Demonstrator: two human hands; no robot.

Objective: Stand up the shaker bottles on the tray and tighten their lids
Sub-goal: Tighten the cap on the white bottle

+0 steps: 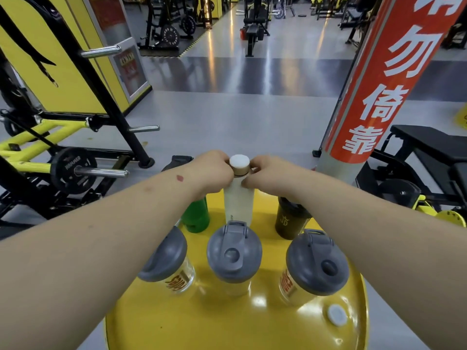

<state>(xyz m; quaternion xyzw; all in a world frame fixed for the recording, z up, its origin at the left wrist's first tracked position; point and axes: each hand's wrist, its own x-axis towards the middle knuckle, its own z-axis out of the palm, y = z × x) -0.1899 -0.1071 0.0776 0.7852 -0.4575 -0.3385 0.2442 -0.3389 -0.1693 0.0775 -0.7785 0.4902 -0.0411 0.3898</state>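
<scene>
A tall pale bottle (238, 207) stands upright at the back middle of the round yellow tray (227, 322). Its tan lid with a white top (239, 164) sits between both hands. My left hand (211, 173) grips the bottle's neck from the left. My right hand (265, 175) pinches the lid from the right. Three clear shakers with grey lids stand in front: left (166, 261), middle (234, 253), right (316, 263). A green bottle (195, 215) and a dark shaker (290, 221) stand at the back, partly hidden by my arms.
A small white cap (337, 315) lies on the tray at the front right. A red and grey pillar (374, 102) rises just behind the tray on the right. A weight rack with plates (73, 170) stands to the left, a black bench (434, 147) to the right.
</scene>
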